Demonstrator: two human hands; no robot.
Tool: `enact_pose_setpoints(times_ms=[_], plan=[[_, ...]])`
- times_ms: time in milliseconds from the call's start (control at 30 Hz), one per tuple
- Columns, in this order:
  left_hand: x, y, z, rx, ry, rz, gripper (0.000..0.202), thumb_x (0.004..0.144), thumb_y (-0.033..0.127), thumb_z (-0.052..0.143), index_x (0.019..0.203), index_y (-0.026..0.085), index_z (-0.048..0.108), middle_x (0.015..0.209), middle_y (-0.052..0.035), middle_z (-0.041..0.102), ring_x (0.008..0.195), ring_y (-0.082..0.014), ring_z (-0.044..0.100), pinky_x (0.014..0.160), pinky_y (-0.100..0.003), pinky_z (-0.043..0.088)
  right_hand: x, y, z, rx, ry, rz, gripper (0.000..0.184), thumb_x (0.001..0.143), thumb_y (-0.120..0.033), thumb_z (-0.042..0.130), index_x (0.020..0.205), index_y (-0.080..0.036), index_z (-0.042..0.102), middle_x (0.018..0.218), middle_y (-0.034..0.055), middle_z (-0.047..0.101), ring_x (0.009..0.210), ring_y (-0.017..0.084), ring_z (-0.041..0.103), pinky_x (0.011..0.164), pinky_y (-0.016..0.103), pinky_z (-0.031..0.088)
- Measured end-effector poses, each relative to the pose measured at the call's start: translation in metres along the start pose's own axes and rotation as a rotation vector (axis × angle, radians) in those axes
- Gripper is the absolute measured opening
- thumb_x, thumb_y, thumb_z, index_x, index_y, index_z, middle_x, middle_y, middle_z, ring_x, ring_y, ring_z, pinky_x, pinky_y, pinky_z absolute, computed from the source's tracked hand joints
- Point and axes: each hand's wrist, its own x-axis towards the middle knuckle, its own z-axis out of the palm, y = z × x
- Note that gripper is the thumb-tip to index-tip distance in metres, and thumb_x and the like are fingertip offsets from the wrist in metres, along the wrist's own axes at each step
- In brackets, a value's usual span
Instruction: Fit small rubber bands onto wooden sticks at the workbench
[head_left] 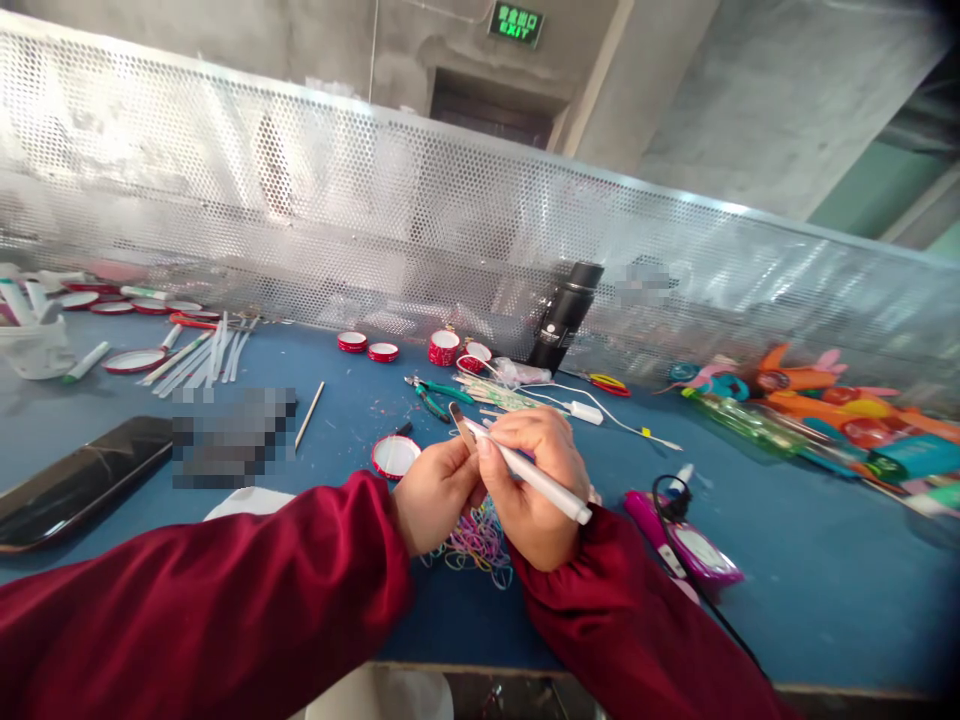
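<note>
Both my hands meet above the blue table (787, 560), in dark red sleeves. My right hand (536, 480) is closed round a white pen-like stick (540, 482) that slants down to the right. My left hand (435, 492) pinches a small flat wooden strip (460, 425) that points up and left, its end touching the white stick's tip. Under the hands lies a heap of coloured rubber bands (476, 545). A red-rimmed round lid (394, 456) lies just left of my left hand.
A black phone (75, 480) lies at the left. Pliers (435, 395), red lids (367, 346), a black cylinder (564, 315), white sticks (202, 360) and a white cup (34, 345) stand farther back. A purple gadget with cable (690, 545) and colourful toys (825, 410) lie right. A perforated metal screen (375, 200) closes the far side.
</note>
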Motion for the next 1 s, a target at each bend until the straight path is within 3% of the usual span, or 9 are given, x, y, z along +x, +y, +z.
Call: enact_pose_setpoints(times_ms=[433,667,1000], plan=[[-0.0005,0.0013,0.0006,0.001,0.014,-0.015,0.042,0.086,0.056,0.044,0.071,0.017,0.043,0.057,0.0042,0.040,0.049,-0.0056,0.032,0.047,-0.020,0.027,-0.0006,-0.0004,0.0000,-0.009,0.007,0.010,0.011,0.077,-0.016,0.063,0.083,-0.021,0.056,0.079,0.0023,0.062,0.080,0.019,0.062,0.078,0.041,0.050],[-0.0010,0.0004,0.0005,-0.018,0.010,-0.006,0.036,0.086,0.052,0.048,0.076,0.017,0.045,0.056,0.0052,0.039,0.048,-0.0055,0.031,0.046,-0.020,0.026,0.0004,-0.0023,0.0003,0.051,-0.019,-0.019,0.021,0.074,-0.012,0.066,0.085,-0.026,0.055,0.078,0.0031,0.063,0.080,0.023,0.062,0.076,0.046,0.050],[-0.0008,-0.0005,0.0003,0.016,0.006,0.010,0.040,0.087,0.055,0.044,0.074,0.018,0.044,0.055,0.0051,0.039,0.048,-0.0060,0.031,0.046,-0.020,0.027,0.0003,-0.0019,0.0014,0.071,0.014,0.003,0.022,0.074,-0.014,0.066,0.085,-0.029,0.056,0.076,0.0039,0.063,0.077,0.026,0.062,0.074,0.050,0.051]])
